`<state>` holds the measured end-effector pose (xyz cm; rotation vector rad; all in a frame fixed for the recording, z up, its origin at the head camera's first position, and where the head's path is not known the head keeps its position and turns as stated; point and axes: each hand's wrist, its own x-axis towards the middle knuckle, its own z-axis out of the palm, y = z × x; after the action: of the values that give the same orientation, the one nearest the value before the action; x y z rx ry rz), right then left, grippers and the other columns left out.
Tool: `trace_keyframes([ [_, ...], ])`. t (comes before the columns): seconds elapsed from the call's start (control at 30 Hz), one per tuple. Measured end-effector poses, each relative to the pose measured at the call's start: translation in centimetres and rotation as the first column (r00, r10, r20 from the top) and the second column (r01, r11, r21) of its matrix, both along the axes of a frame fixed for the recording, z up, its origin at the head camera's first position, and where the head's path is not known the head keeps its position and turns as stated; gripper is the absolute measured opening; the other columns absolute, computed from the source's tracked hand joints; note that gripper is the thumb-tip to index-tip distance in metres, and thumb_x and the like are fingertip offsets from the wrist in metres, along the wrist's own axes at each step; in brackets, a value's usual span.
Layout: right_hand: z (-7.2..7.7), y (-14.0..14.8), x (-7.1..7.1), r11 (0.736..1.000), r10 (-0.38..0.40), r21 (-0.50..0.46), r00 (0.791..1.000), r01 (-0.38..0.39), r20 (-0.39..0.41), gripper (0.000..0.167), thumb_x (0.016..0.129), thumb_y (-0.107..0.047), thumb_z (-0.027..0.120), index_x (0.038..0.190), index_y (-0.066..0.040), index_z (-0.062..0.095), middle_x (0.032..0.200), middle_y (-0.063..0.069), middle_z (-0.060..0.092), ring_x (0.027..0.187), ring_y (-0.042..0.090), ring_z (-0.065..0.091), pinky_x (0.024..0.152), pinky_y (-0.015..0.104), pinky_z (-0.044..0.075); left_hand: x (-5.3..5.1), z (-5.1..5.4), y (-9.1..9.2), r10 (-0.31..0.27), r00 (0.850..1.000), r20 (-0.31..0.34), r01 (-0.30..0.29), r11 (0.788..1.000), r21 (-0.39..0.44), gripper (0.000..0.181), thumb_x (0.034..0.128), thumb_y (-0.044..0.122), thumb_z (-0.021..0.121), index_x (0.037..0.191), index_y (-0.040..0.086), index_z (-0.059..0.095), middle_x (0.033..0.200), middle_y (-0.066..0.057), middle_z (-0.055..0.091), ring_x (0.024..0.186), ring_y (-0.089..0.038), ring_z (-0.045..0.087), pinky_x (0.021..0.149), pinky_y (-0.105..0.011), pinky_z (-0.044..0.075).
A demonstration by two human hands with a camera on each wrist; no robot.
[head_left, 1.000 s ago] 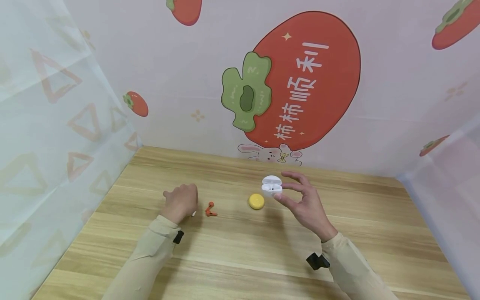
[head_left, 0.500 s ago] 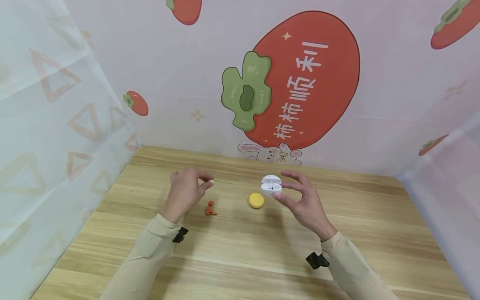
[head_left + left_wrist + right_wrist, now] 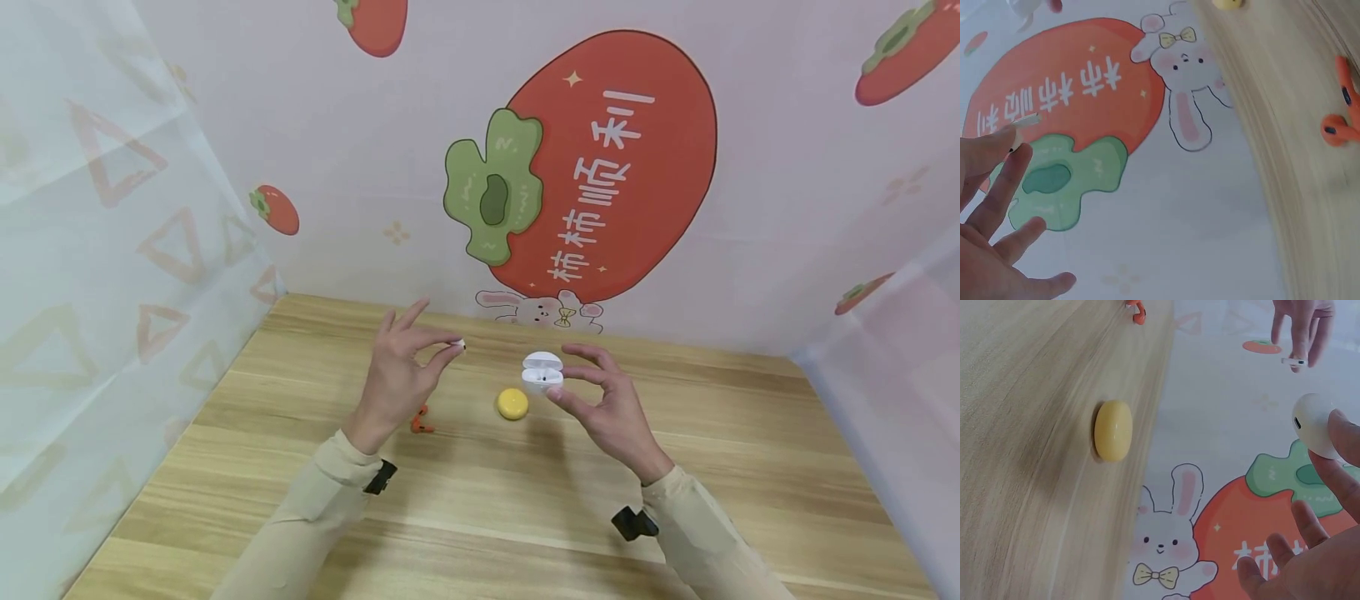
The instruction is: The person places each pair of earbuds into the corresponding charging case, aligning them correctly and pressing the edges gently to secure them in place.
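Note:
Between thumb and forefinger, my left hand (image 3: 397, 371) pinches a white earbud (image 3: 460, 343) above the table, to the left of the charging case. The earbud's stem shows in the left wrist view, while its head is partly covered by the fingers. My right hand (image 3: 618, 412) holds a white earbud charging case (image 3: 542, 383) by its right side, lid raised and the inside facing me. In the right wrist view the case (image 3: 1311, 424) shows its rounded outer shell. The two hands are apart, and the earbud does not touch the case.
A rounded yellow case (image 3: 513, 404) lies closed on the wooden table (image 3: 480, 517), below the white case. Orange earbuds (image 3: 422, 428) lie near my left wrist, partly covered by that hand. Printed cloth walls (image 3: 360, 150) stand behind and at both sides.
My left hand has risen from the table on the left and moved right and away from me, bringing the white earbud into sight. The right hand and charging case have stayed nearly still.

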<state>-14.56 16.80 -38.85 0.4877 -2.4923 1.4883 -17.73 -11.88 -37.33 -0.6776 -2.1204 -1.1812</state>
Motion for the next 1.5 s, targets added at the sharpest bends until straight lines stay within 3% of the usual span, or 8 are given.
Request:
trace_keyframes([
  [0.27,0.1,-0.2,-0.1,1.0,-0.003,0.002,1.0,0.003,0.0,0.024,0.086,-0.009,0.082,0.108,-0.001,0.077,0.139,0.014,0.055,0.134,0.034,0.045,0.103,0.056,0.036,0.3,1.0,1.9,-0.112,0.992,-0.05,0.117,0.988,0.103,0.015,0.0799,0.001,0.085,0.093,0.005,0.081,0.089,-0.007,0.077,0.134,-0.033,0.053,0.112,-0.07,0.02],
  [0.53,0.3,-0.5,-0.1,1.0,0.016,-0.017,1.0,-0.016,-0.027,0.024,0.087,-0.007,0.081,0.109,0.0,0.076,0.14,0.015,0.054,0.134,0.036,0.045,0.104,0.06,0.036,0.6,1.6,3.6,-0.178,0.983,-0.047,0.183,0.971,0.152,0.015,0.0812,0.002,0.084,0.095,0.006,0.08,0.091,-0.002,0.078,0.133,-0.031,0.054,0.116,-0.062,0.019],
  [0.63,0.3,-0.5,-0.1,1.0,0.019,-0.024,0.999,-0.02,-0.035,0.024,0.086,-0.006,0.081,0.109,0.0,0.076,0.14,0.016,0.054,0.134,0.036,0.045,0.103,0.06,0.036,0.7,1.6,4.0,-0.197,0.979,-0.05,0.203,0.966,0.161,0.015,0.0815,0.002,0.084,0.096,0.005,0.08,0.092,-0.003,0.078,0.131,-0.032,0.055,0.115,-0.059,0.024],
  [0.83,0.3,-0.5,-0.1,0.999,0.025,-0.032,0.999,-0.027,-0.041,0.024,0.086,-0.005,0.081,0.109,0.0,0.077,0.139,0.013,0.055,0.133,0.034,0.046,0.103,0.06,0.036,0.9,1.5,4.7,-0.214,0.977,-0.022,0.215,0.963,0.163,0.017,0.0809,0.004,0.085,0.097,0.004,0.079,0.093,-0.003,0.077,0.129,-0.03,0.054,0.108,-0.05,0.038],
  [1.13,0.3,-0.5,-0.2,0.998,0.031,-0.044,0.998,-0.034,-0.063,0.024,0.086,-0.003,0.08,0.109,0.0,0.077,0.139,0.018,0.055,0.134,0.033,0.045,0.104,0.061,0.035,1.1,1.4,5.7,-0.23,0.973,-0.009,0.229,0.965,0.131,0.018,0.0818,0.004,0.084,0.099,0.004,0.079,0.095,-0.003,0.077,0.128,-0.031,0.054,0.108,-0.049,0.038],
  [1.3,0.3,-0.4,-0.1,0.998,0.029,-0.046,0.997,-0.033,-0.076,0.023,0.086,-0.002,0.08,0.109,0.0,0.077,0.139,0.016,0.055,0.133,0.036,0.046,0.103,0.06,0.036,1.3,1.4,6.1,-0.236,0.972,0.013,0.233,0.966,0.108,0.018,0.082,0.005,0.084,0.1,0.005,0.079,0.096,-0.002,0.077,0.127,-0.026,0.054,0.108,-0.048,0.037],
  [1.5,0.3,-0.3,-0.1,0.999,0.027,-0.044,0.996,-0.031,-0.082,0.023,0.086,-0.002,0.08,0.109,0.0,0.077,0.138,0.014,0.056,0.133,0.036,0.046,0.103,0.06,0.036,1.5,1.5,6.3,-0.238,0.971,0.003,0.237,0.968,0.087,0.019,0.0814,0.006,0.085,0.1,0.004,0.079,0.096,-0.005,0.077,0.122,-0.03,0.055,0.106,-0.049,0.039],
])
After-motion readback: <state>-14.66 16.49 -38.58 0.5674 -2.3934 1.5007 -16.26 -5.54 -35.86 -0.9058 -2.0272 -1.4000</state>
